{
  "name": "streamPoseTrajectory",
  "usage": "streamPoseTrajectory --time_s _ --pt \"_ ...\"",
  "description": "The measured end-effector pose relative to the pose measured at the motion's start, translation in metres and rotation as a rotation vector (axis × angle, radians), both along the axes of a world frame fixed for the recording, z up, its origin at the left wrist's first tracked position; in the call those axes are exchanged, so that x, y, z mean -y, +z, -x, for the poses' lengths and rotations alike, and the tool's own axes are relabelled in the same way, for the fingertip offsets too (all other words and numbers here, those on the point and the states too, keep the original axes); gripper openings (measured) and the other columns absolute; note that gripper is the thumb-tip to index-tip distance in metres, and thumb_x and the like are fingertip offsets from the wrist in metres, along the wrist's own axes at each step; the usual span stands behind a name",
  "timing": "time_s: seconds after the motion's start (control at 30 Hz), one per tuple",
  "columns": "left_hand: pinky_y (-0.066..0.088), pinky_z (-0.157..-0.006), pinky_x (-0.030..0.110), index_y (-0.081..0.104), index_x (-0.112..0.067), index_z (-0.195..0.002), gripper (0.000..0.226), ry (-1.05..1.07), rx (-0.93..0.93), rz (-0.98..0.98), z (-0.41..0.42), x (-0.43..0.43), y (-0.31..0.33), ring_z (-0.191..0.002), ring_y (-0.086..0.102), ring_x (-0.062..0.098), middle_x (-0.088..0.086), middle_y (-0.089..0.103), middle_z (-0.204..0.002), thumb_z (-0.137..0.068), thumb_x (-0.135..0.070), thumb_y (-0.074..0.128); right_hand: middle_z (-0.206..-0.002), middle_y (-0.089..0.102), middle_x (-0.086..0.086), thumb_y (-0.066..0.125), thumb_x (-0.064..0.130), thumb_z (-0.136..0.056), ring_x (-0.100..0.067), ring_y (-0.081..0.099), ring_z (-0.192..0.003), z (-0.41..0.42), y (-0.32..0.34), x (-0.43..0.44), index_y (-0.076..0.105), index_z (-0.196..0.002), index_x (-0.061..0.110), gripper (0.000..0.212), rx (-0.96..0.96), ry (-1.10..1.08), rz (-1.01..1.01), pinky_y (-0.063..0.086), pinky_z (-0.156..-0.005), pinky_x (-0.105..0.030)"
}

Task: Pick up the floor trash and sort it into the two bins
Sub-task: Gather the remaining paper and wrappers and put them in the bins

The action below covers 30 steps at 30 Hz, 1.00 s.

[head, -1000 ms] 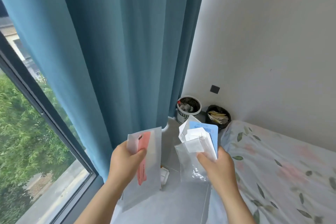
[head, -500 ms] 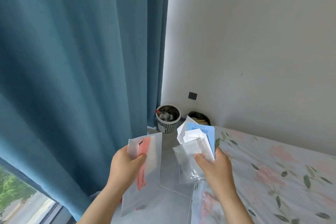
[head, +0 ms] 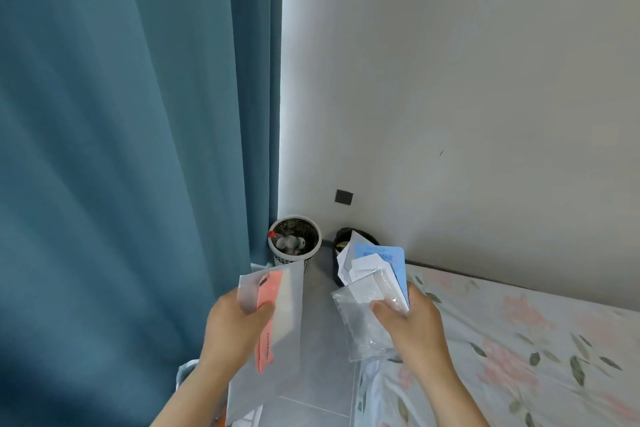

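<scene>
- The left hand (head: 239, 322) pinches a frosted plastic bag (head: 273, 333) with a pink card inside, thumb in front.
- The right hand (head: 412, 322) grips a bundle of white papers, a blue card and clear plastic (head: 374, 281).
- Beyond both hands, the white bin (head: 294, 255) and the black bin (head: 341, 241) stand in the corner; the bundle partly hides the black one.

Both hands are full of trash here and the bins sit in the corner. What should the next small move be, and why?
Probably a step forward toward the two bins. The left hand holds a frosted bag with a pink strip, the right hand holds a bundle of papers and clear plastic. The white bin and black bin stand ahead by the wall, seemingly beyond arm's reach.
</scene>
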State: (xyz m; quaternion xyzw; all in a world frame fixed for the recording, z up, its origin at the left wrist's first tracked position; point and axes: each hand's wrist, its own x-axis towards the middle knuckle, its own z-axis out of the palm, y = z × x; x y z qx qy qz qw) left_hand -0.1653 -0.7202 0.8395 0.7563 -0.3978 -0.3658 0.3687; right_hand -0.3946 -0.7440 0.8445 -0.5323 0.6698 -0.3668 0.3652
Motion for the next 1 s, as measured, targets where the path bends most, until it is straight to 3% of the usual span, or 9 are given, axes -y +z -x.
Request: streamPoseTrajectory --time_s 0.23,0.4,0.53,0.73,0.87,1.0 --pt "0.043 -0.06 0.028 0.063 -0.015 -0.075 0.013 -0.043 -0.002 -0.044 -0.011 0.075 -0.002 -0.068 0.057 0.018 0.005 0.065 -0.075 -0.087 -0.016 0.057 -0.066 0.06 0.005 0.065 0.005 -0.081 0.002 0.051 -0.05 -0.011 -0.007 0.068 0.062 -0.081 0.014 0.009 0.03 0.007 -0.003 0.039 -0.048 -0.007" --pt "0.044 -0.06 0.029 0.068 -0.014 -0.081 0.013 -0.049 -0.011 -0.057 -0.015 0.129 -0.011 -0.078 0.064 0.026 0.009 0.07 -0.08 -0.083 -0.022 0.057 -0.062 0.053 0.006 0.065 0.012 -0.081 -0.005 0.047 -0.047 -0.006 -0.017 0.124 0.057 -0.078 0.016 0.01 -0.004 -0.051 -0.033 0.037 -0.043 -0.011" --pt "0.042 -0.055 0.026 0.066 -0.017 -0.08 0.011 -0.033 0.003 -0.039 -0.011 0.185 -0.02 -0.07 0.063 0.021 0.009 0.069 -0.078 -0.085 -0.012 0.059 -0.064 0.058 0.002 0.065 0.013 -0.081 -0.012 0.05 -0.053 0.0 -0.023 0.179 0.057 -0.075 0.02 0.012 -0.022 -0.033 -0.03 0.04 -0.049 -0.021" --pt "0.041 -0.054 0.027 0.065 -0.018 -0.075 0.012 0.007 0.032 -0.047 0.007 0.274 -0.024 -0.069 0.064 0.024 0.008 0.068 -0.073 -0.083 -0.01 0.06 -0.064 0.056 0.001 0.064 0.012 -0.08 -0.013 0.048 -0.054 0.023 -0.021 0.279 0.056 -0.075 0.014 0.01 -0.003 0.011 -0.015 0.04 -0.05 -0.022" --pt "0.052 -0.063 0.039 0.066 -0.015 -0.079 0.006 0.074 0.036 -0.06 0.016 0.324 -0.027 -0.071 0.066 0.027 0.008 0.069 -0.075 -0.082 -0.012 0.062 -0.065 0.056 -0.004 0.064 0.012 -0.08 -0.016 0.048 -0.056 0.039 -0.022 0.343 0.056 -0.077 0.006 0.01 0.0 0.047 -0.046 0.04 -0.052 -0.027" --pt "0.044 -0.057 0.03 0.064 -0.015 -0.079 0.004 0.122 0.047 -0.101 0.026 0.357 -0.036 -0.068 0.063 0.026 0.01 0.067 -0.074 -0.081 -0.012 0.062 -0.068 0.057 -0.003 0.063 0.013 -0.081 -0.015 0.05 -0.057 0.042 -0.031 0.392 0.057 -0.08 0.008 0.009 -0.014 0.082 -0.083 0.041 -0.052 -0.025"
